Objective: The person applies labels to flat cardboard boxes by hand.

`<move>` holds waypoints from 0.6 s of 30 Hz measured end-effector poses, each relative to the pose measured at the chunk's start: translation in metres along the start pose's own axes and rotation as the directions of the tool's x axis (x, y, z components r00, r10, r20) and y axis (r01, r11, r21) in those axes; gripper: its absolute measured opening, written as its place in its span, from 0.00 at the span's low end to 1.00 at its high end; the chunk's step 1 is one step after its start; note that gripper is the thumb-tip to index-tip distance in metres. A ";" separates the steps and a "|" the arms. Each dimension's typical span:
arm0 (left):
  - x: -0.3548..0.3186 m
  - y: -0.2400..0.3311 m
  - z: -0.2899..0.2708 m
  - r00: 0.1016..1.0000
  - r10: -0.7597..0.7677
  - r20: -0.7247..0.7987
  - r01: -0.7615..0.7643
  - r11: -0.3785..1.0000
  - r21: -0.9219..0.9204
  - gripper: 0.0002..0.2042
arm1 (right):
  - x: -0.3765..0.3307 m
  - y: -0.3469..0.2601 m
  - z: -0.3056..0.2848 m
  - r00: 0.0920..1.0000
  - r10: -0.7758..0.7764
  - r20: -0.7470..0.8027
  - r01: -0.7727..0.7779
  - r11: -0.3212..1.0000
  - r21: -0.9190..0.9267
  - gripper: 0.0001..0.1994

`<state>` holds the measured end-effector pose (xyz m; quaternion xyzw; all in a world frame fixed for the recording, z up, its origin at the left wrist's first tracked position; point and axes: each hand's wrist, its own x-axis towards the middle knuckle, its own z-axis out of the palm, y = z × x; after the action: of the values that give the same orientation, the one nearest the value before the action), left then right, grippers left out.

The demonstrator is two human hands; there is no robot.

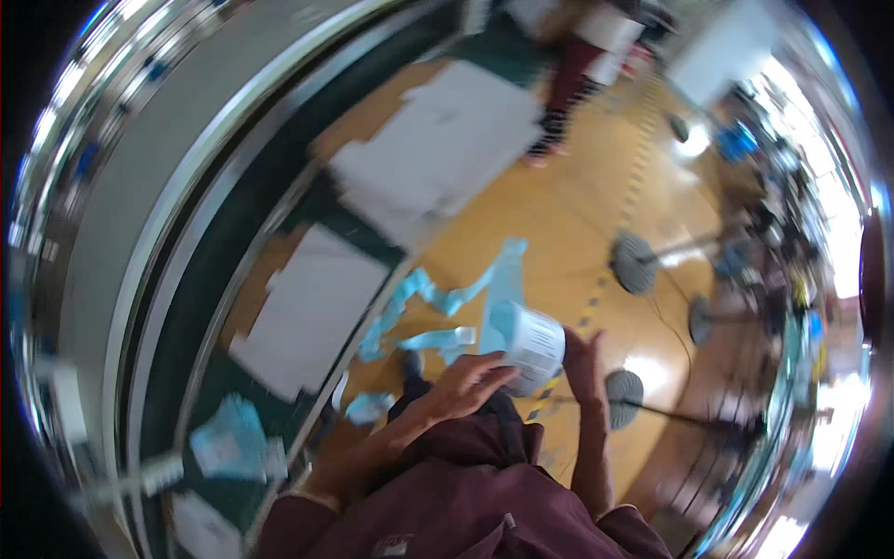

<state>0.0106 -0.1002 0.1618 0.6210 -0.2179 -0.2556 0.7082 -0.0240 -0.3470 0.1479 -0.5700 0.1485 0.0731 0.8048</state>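
Observation:
A roll of labels (538,348), white with dark print and a light blue backing, is held up in front of my body. My left hand (468,386) has its bent fingers at the roll's lower left edge. On the roll's other side is my right hand (585,365), gripping it with the fingertips partly hidden behind it. From the roll a long light blue strip (506,275) runs up, then loops down toward the left and hangs over the floor.
To my left is a dark green conveyor belt (323,207) carrying white cardboard sheets (312,312) and a crumpled light blue bundle (228,440). Another person's dark red sleeve (575,70) shows at the far end. Round-based stands (634,264) are on the yellow floor at right.

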 end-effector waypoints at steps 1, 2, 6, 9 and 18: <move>-0.010 -0.011 -0.006 0.999 0.029 -0.026 -0.024 0.987 0.158 0.13 | 0.008 -0.009 0.022 0.966 -0.004 0.259 -0.022 0.995 0.095 0.42; -0.021 -0.025 -0.010 0.996 0.033 -0.080 -0.015 0.976 0.216 0.13 | 0.018 -0.010 0.042 0.962 0.008 0.273 0.001 1.000 -0.031 0.40; -0.058 -0.016 -0.019 0.965 -0.093 -0.245 0.150 0.963 0.226 0.12 | 0.043 -0.007 0.102 0.968 -0.037 0.249 0.068 0.991 -0.117 0.14; -0.076 -0.033 -0.014 0.891 -0.026 -0.453 0.074 0.993 0.089 0.12 | 0.043 -0.014 0.131 0.942 -0.008 0.337 0.054 0.991 -0.126 0.09; -0.034 0.042 -0.022 0.794 0.178 -0.581 -0.102 0.982 0.161 0.48 | 0.051 -0.049 0.097 0.777 0.011 0.630 0.110 0.982 -0.153 0.10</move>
<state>0.0020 -0.0582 0.2007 0.6937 -0.0462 0.0179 0.7186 0.0530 -0.2750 0.2052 -0.5876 -0.1503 0.2507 0.7545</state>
